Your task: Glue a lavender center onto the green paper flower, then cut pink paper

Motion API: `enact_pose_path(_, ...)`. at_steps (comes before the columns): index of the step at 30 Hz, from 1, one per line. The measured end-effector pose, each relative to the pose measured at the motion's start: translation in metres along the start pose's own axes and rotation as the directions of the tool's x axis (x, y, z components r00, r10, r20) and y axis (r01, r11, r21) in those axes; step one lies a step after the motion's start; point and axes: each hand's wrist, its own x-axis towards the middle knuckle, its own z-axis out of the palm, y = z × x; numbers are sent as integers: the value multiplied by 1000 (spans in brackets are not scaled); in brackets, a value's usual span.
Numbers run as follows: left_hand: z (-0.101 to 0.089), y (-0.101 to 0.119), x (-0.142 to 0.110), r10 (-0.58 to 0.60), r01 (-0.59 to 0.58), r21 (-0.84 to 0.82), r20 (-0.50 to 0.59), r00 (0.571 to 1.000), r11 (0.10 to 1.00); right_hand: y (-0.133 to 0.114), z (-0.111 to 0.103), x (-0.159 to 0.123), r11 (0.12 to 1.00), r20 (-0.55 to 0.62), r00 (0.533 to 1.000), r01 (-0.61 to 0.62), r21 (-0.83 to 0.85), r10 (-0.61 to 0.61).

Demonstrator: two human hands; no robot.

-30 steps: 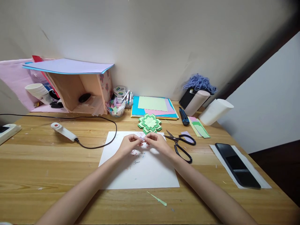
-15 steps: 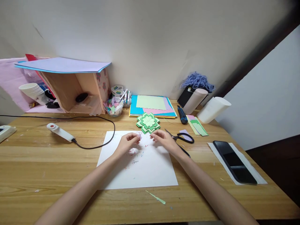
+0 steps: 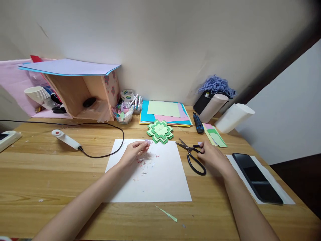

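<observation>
My left hand (image 3: 135,152) is over the left part of the white sheet (image 3: 165,180), with thumb and fingers pinched on a small purple paper piece (image 3: 147,142). To the right of the sheet, my right hand (image 3: 213,154) has its fingers closed at the upper handle loop of the black-handled scissors (image 3: 188,148). The scissors lie on the table with their blades apart. A bit of purple paper (image 3: 199,143) shows beside the right fingertips, mostly covered. Just beyond the sheet lies a layered green paper flower (image 3: 160,131).
Coloured paper sheets (image 3: 163,108) are stacked by the wall. A blue utility knife (image 3: 198,124), paper strips (image 3: 215,136) and a white roll (image 3: 234,117) are at the right, with a phone (image 3: 257,177) nearer. A corded white device (image 3: 65,139) and an open box (image 3: 82,97) are left.
My right hand has moved right, from above the sheet to the scissors' handle. My left hand stays over the sheet with the purple piece. The view has shifted slightly.
</observation>
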Motion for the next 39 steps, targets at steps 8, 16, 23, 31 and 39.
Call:
enact_pose_path(8, 2, 2, -2, -39, 37, -26, -109, 993, 999, 6, -3, -5, 989, 80, 991, 98, 113, -108)
enact_pose_path(16, 5, 2, -1, 41, -41, 1, -145, 989, 999, 2, 1, -9, 983, 96, 984, 136, 122, -148)
enact_pose_path(23, 13, 7, -8, 121, -111, 117, -83, 989, 987, -9, -4, -11, 992, 68, 991, 108, 68, -113)
enact_pose_path(31, 21, 14, -5, 93, -91, 124, -15, 996, 988, -15, -26, -11, 817, -47, 998, 1, 577, 32)
enact_pose_path(39, 55, 38, 15, 98, -116, 157, 114, 989, 981, -86, 8, -37, 11, 233, 866, -254, 967, -444)
